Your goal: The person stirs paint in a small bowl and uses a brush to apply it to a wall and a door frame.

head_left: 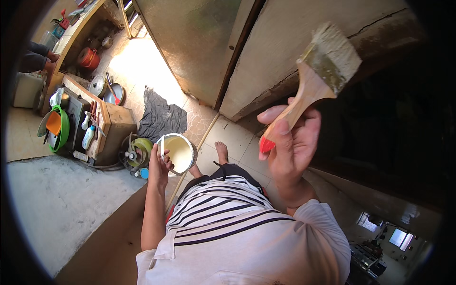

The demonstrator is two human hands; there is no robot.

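Note:
My right hand (294, 147) is raised at the right, closed round the wooden handle of a wide paintbrush (311, 85). The handle's end is red, and pale paint coats the bristles, which point up toward the wall. Lower down on the left, my left hand (160, 164) grips a small white bucket (194, 156) at its rim and handle. Cream-coloured paint (178, 152) shows inside the bucket. Brush and bucket are well apart.
A cracked pale wall (285, 52) and a door (190, 42) rise ahead. A dark cloth (159, 114) lies on the tiled floor beyond the bucket. At left stand a green gas cylinder (142, 149), a stove (78, 114), and a green basin (61, 135). Another person's legs (38, 59) show far left.

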